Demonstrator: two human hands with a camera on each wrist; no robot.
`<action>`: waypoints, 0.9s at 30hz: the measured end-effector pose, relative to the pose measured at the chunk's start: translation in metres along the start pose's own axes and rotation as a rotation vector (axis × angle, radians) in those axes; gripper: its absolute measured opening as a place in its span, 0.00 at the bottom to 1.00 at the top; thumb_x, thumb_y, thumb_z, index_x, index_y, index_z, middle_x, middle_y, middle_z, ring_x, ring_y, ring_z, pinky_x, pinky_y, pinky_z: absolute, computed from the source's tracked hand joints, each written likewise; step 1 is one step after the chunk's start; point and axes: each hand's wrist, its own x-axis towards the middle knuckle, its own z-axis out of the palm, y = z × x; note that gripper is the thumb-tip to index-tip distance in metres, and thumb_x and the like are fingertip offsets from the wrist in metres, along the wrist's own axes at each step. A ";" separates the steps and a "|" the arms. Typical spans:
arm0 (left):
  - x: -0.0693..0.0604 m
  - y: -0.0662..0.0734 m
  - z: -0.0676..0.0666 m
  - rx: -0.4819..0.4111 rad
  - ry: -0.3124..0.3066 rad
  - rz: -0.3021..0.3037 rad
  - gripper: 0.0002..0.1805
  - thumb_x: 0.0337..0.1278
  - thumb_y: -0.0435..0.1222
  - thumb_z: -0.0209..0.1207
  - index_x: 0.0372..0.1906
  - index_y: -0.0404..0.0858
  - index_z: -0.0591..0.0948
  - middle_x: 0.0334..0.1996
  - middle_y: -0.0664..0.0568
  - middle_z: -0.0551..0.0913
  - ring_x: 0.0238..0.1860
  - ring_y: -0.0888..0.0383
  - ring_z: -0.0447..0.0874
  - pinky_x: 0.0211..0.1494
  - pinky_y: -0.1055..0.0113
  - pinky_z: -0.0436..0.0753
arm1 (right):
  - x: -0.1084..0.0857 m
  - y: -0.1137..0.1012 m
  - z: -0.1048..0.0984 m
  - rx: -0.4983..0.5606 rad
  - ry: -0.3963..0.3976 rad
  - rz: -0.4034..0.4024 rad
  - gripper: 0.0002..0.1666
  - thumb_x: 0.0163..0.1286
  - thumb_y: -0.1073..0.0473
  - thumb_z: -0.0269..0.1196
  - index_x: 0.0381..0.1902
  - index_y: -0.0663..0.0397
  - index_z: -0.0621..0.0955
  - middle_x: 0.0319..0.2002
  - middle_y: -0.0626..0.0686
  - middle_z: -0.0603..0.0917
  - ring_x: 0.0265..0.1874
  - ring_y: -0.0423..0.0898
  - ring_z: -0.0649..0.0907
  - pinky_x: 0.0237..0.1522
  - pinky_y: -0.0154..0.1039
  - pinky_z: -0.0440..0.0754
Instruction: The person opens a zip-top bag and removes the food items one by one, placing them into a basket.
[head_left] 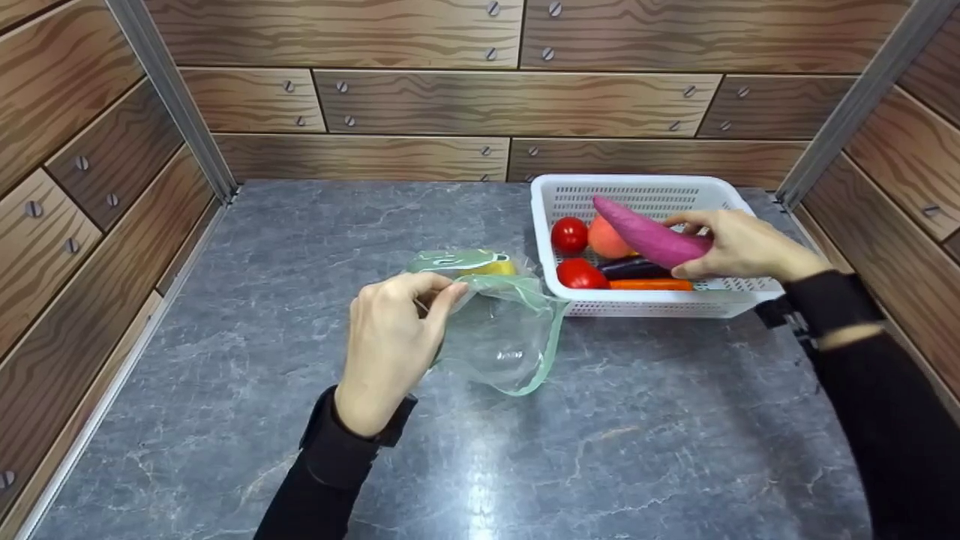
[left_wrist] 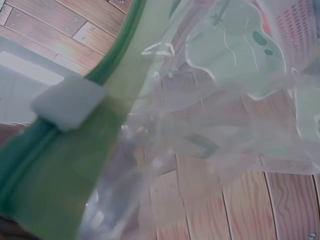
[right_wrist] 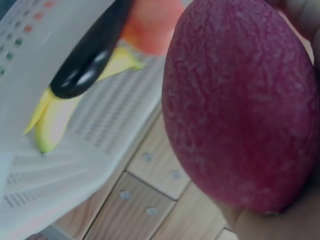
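Note:
My left hand (head_left: pixel 394 337) pinches the green-edged rim of a clear zip bag (head_left: pixel 499 337), whose mouth gapes towards me. A white slider (left_wrist: pixel 69 102) sits on its green zip strip in the left wrist view. Something yellow (head_left: pixel 496 265) shows at the bag's far side; its kind is unclear. Over the white basket (head_left: pixel 637 303), my right hand (head_left: pixel 739 244) grips a purple sweet potato (head_left: pixel 649 234) by its thick end, the thin tip pointing up and left. Its wrinkled skin fills much of the right wrist view.
In the basket lie two red tomatoes (head_left: pixel 569 235), a peach (head_left: pixel 606 238), an eggplant (head_left: pixel 631 268), an orange carrot (head_left: pixel 651 284) and bananas (right_wrist: pixel 56 120). The basket stands at the back right of the grey table (head_left: pixel 285 300). Wood-patterned walls (head_left: pixel 420 101) enclose the table's back and sides.

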 end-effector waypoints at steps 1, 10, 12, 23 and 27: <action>0.000 0.000 0.000 0.001 0.000 0.000 0.08 0.66 0.42 0.70 0.34 0.43 0.93 0.23 0.56 0.89 0.21 0.64 0.81 0.29 0.69 0.76 | 0.004 0.003 0.002 -0.005 -0.007 -0.003 0.44 0.55 0.53 0.82 0.69 0.50 0.79 0.51 0.62 0.90 0.42 0.52 0.88 0.43 0.43 0.79; 0.001 -0.001 0.000 0.010 0.005 0.008 0.09 0.66 0.43 0.70 0.33 0.43 0.93 0.22 0.56 0.88 0.20 0.64 0.80 0.28 0.69 0.75 | 0.029 0.018 0.026 -0.026 -0.083 -0.030 0.44 0.49 0.54 0.83 0.66 0.53 0.81 0.46 0.62 0.91 0.42 0.53 0.86 0.43 0.43 0.78; 0.001 -0.001 0.000 0.011 0.007 0.008 0.09 0.66 0.43 0.70 0.33 0.43 0.93 0.22 0.56 0.89 0.20 0.64 0.80 0.28 0.70 0.75 | 0.032 0.017 0.030 -0.019 -0.114 -0.027 0.44 0.49 0.55 0.83 0.66 0.54 0.81 0.47 0.63 0.90 0.43 0.55 0.87 0.44 0.43 0.79; 0.001 -0.001 0.000 -0.002 0.005 0.002 0.09 0.65 0.42 0.71 0.33 0.43 0.93 0.21 0.56 0.88 0.20 0.64 0.79 0.28 0.69 0.76 | 0.033 0.012 0.040 -0.056 -0.154 -0.105 0.34 0.56 0.56 0.80 0.59 0.62 0.85 0.45 0.64 0.91 0.44 0.55 0.87 0.48 0.50 0.83; 0.001 -0.001 0.000 -0.004 0.002 0.000 0.09 0.65 0.42 0.71 0.33 0.43 0.93 0.21 0.56 0.88 0.19 0.65 0.78 0.27 0.69 0.75 | 0.030 0.007 0.035 -0.045 -0.127 -0.071 0.33 0.57 0.54 0.80 0.58 0.61 0.85 0.45 0.65 0.91 0.46 0.58 0.88 0.49 0.53 0.83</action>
